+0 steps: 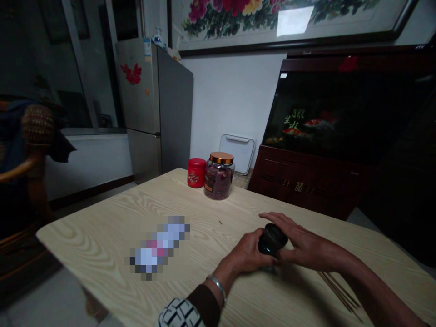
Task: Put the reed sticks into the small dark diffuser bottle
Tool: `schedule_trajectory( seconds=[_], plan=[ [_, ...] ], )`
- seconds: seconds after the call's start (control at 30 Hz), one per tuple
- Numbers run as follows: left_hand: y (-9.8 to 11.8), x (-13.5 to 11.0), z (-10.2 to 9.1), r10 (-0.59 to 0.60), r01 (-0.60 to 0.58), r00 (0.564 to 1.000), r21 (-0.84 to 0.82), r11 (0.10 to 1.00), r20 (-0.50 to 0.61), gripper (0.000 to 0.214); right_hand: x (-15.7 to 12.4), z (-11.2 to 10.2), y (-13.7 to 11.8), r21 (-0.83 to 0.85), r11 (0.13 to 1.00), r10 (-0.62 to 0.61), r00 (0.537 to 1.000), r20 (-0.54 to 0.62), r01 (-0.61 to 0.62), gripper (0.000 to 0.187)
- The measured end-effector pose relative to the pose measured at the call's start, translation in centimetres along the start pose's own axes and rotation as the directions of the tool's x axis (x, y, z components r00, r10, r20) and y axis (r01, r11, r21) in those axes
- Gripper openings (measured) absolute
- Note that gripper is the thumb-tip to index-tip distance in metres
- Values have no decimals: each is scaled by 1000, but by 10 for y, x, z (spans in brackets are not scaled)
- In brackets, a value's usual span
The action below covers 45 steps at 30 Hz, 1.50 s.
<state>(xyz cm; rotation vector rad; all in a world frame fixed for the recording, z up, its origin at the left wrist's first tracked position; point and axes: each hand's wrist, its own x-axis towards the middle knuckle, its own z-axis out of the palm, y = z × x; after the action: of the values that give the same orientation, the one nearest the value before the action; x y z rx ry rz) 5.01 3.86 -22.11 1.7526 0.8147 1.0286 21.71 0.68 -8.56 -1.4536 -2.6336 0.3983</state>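
A small, glossy dark jar (271, 240) with a rounded top stands at the right part of the wooden table (112, 227). My left hand (250, 252) is wrapped round its near left side, with a silver bangle on the wrist. On the other side, my right hand (303, 243) curves about the jar's top, fingers stretched along the far side and thumb at the front. Both hands are closed round the jar; its lower part is mostly hidden by them. Several thin brown sticks (340, 295) lie on the table below my right forearm.
A blurred-out flat item (158, 247) lies left of my hands. Toward the back edge stand a red canister (196, 173) and a clear jar with a copper-coloured lid (218, 179), filled with dark red pieces. Beyond are a fridge (143, 104) and a fish tank (327, 109).
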Motion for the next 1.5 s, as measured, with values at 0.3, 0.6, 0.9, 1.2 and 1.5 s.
schedule_trajectory(
  seconds=[0.3, 0.6, 0.9, 1.2, 1.5],
  plan=[
    [-2, 0, 0, -38, 38, 999, -11, 999, 19, 69, 6, 0, 3, -67, 996, 53, 996, -74, -57, 46],
    [4, -1, -2, -35, 35, 999, 6, 999, 3, 75, -39, 7, 20, 585, 809, 162, 933, -322, 62, 52],
    [2, 0, 1, -48, 48, 999, 2, 999, -20, 76, -73, 141, 7, 700, 712, 255, 906, -337, 59, 36],
    [3, 0, -1, -47, 47, 999, -7, 999, 6, 74, -55, 172, -22, 553, 833, 217, 903, -370, 27, 40],
    [4, 0, -1, -41, 41, 999, -11, 999, -5, 76, -69, 128, 8, 485, 873, 271, 874, -403, -48, 19]
  ],
)
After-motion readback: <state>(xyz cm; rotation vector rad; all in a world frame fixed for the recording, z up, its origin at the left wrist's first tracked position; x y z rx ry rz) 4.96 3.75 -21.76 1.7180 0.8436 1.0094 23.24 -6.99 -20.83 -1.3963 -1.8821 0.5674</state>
